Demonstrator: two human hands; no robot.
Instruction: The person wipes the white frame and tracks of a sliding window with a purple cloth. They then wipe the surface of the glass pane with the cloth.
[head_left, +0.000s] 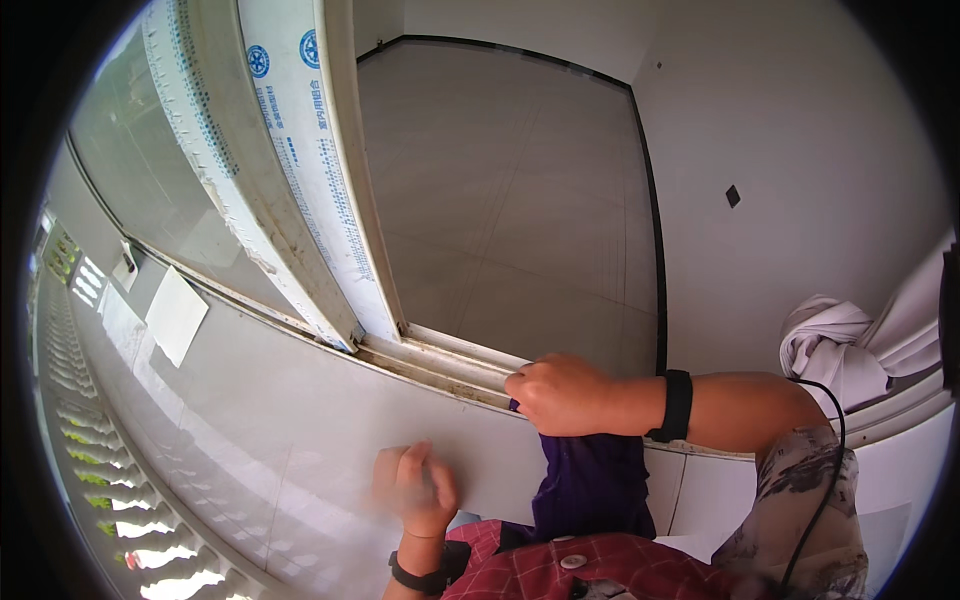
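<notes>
My right hand (559, 394) is closed on a purple cloth (592, 487) at the sliding-window track (450, 375). A bit of purple shows under its fingers at the track, and the rest hangs over the sill's outer face towards me. To the left and nearer my body, my left hand (416, 484) hovers with curled fingers, apart from the cloth. Blur hides whether anything is in it. Ahead of my right hand stand the white window sash stiles (330, 172), with printed blue-and-white protective film on them. Dirt lies along the track grooves.
A glass pane (172, 165) stands left of the stiles. White paper (178, 315) lies on the tiled floor at left, beyond which runs a balustrade (120, 480). Knotted pale curtain (832, 345) hangs at right. A black cable (836, 465) runs along my right sleeve.
</notes>
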